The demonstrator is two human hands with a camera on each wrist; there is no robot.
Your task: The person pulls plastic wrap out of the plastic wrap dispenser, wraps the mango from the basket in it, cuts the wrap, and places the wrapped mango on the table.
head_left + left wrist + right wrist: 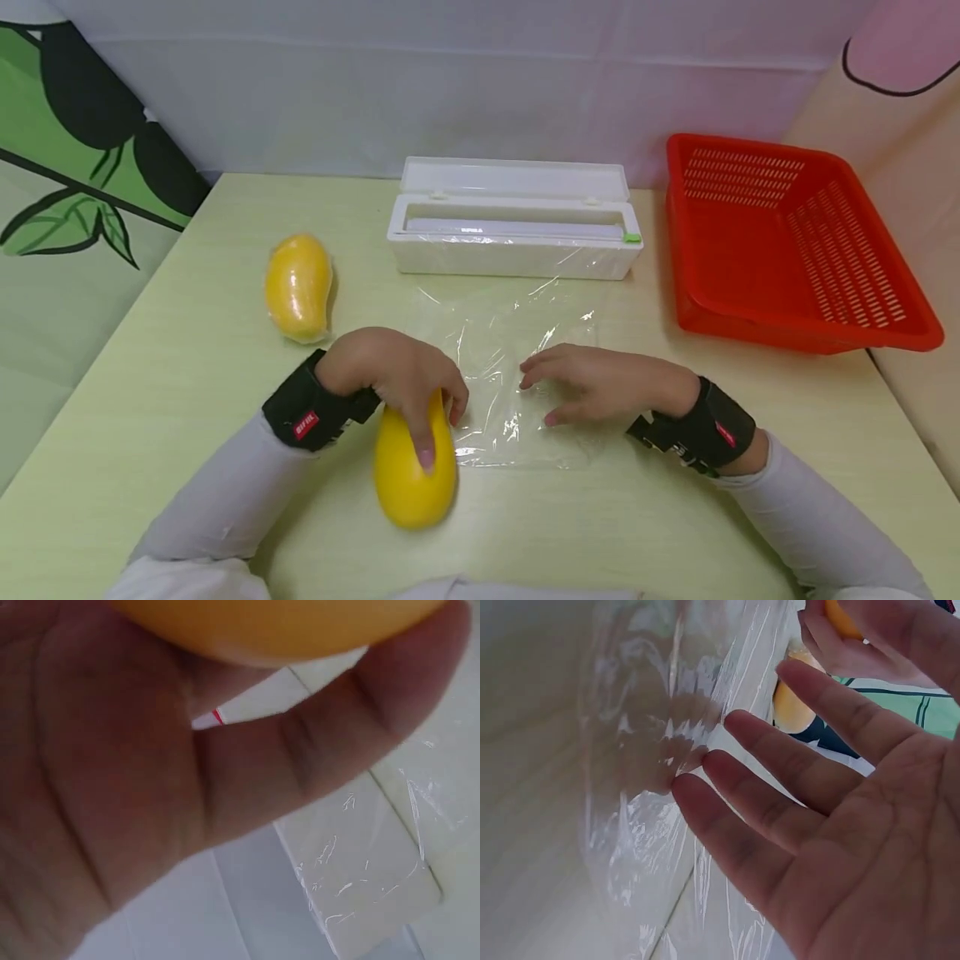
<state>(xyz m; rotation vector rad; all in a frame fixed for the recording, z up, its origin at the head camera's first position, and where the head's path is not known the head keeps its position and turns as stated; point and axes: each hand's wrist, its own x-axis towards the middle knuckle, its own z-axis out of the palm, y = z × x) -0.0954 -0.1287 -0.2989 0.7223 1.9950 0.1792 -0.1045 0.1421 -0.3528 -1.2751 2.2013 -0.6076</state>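
Left grip (408,371) holds mango (412,498); pale table (202,358), lilac backdrop (337,100).

Yellow is seen on the near fruit (408,490) and far fruit (297,287), red on the basket (750,330), white on the box (510,259), black-outlined green leaves (56,220) on the backdrop (67,325).

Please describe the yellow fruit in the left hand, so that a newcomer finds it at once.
On the pale table, find the long white box with its lid open. Toward the person from the box's left end, the left hand grips a smooth yellow fruit. It is unwrapped, unlike the other yellow fruit, which is covered in clear film.
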